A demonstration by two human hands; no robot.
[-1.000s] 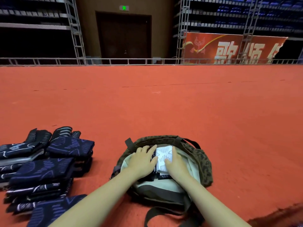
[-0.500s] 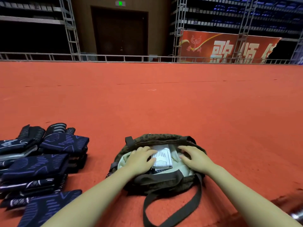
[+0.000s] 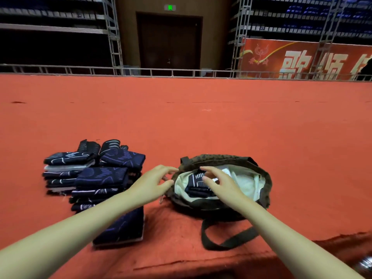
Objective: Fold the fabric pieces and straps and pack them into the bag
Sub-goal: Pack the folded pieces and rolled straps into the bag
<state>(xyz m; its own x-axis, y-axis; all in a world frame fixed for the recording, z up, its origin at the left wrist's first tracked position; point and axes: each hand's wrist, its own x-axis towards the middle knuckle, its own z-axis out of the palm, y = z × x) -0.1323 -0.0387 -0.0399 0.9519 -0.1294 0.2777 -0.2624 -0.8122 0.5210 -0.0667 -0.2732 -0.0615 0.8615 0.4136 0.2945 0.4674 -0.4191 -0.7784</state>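
Observation:
A brown patterned bag [image 3: 259, 170] with a pale lining lies open on the red carpet, its dark strap [image 3: 225, 242] looped toward me. Folded dark fabric pieces [image 3: 196, 185] with white print lie inside it. My right hand [image 3: 218, 181] hovers over the bag's mouth with fingers spread and relaxed, holding nothing. My left hand [image 3: 153, 182] is just outside the bag's left rim, fingers loosely curved and empty. Stacks of folded navy fabric pieces [image 3: 94, 174] sit to the left of the bag, and one more folded piece [image 3: 122, 228] lies under my left forearm.
The red carpeted platform [image 3: 201, 127] stretches far ahead to a metal railing [image 3: 181, 73]. Its front edge drops off near me at lower right. A red banner [image 3: 302, 59] and scaffold towers stand beyond the railing.
Both hands have lifted out of the bag. My left hand moved left past the rim and my right hand moved from the bag's right side to over its middle. The view shifted left.

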